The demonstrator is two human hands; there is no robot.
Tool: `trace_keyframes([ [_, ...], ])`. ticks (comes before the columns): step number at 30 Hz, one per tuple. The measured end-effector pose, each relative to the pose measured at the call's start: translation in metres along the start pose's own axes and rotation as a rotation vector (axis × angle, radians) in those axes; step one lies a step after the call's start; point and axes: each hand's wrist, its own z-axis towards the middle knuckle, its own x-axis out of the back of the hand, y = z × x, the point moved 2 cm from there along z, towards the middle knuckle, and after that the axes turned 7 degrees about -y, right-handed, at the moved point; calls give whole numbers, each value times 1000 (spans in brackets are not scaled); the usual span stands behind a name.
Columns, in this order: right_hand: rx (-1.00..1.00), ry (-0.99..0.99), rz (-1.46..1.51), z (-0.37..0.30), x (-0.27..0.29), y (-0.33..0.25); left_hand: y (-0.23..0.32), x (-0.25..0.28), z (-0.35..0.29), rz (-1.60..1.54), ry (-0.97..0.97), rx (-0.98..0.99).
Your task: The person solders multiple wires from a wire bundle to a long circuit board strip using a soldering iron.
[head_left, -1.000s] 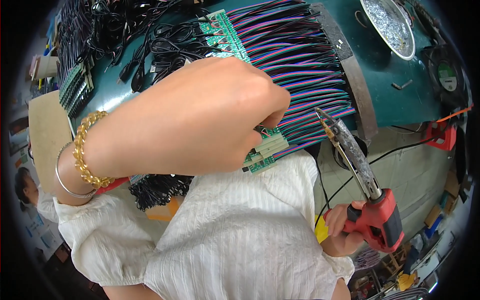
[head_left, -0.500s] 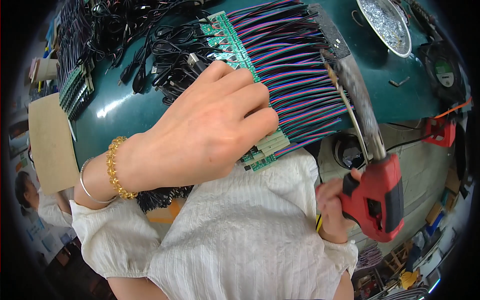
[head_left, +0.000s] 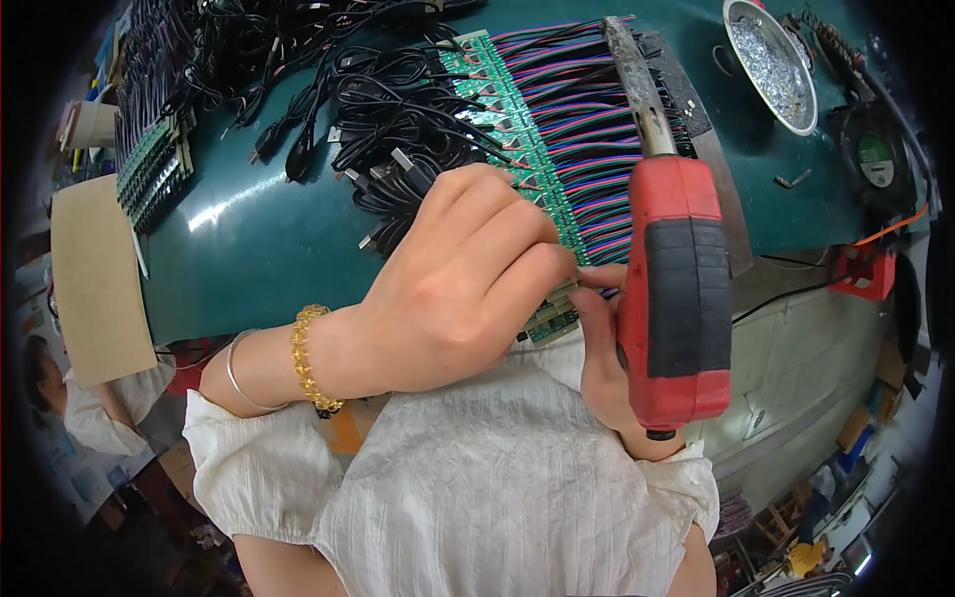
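A strip of green circuit boards (head_left: 527, 144) lies at a slant across the table, with rows of black, red, blue and green wires (head_left: 577, 124) along its right side. My left hand (head_left: 468, 284) has curled fingers closed on the strip's near end; the fingertips are hidden under the hand. A red-and-black soldering gun (head_left: 686, 289) is in my right hand (head_left: 602, 368), its grey barrel (head_left: 637, 85) pointing away over the wires. My right thumb and a finger reach to the strip's near end beside my left fingers. Bundled black cables (head_left: 398, 124) lie left of the strip.
A metal dish (head_left: 812, 109) of silvery scraps stands far right, near a black round reel (head_left: 877, 159). A dark slab (head_left: 686, 90) lies under the wire ends. More boards (head_left: 154, 174) and brown cardboard (head_left: 99, 289) are at left, where another person's sleeve (head_left: 104, 423) shows.
My right hand has brought the soldering gun left and turned its barrel over the wires, and its fingers now reach the strip. My left hand has moved slightly right and down.
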Motion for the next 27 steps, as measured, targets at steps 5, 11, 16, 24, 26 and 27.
trace_keyframes([
  [5, -13, 11, -50, 1, -2, -2, 0, -4, -4, 21, 100, -40],
  [11, -171, -66, 105, 15, -5, -7, 5, 4, -4, -15, 9, 75],
  [16, -187, -22, 84, 9, -4, 3, 4, 8, 4, -80, -96, 154],
  [24, -254, 152, -223, -24, 28, -2, 2, 12, 13, -77, -191, 182],
  [26, -231, 128, -118, -48, 41, 3, 2, 11, 14, -70, -202, 184],
  [27, -200, 105, -13, -60, 47, 5, 2, 10, 15, -66, -193, 191],
])
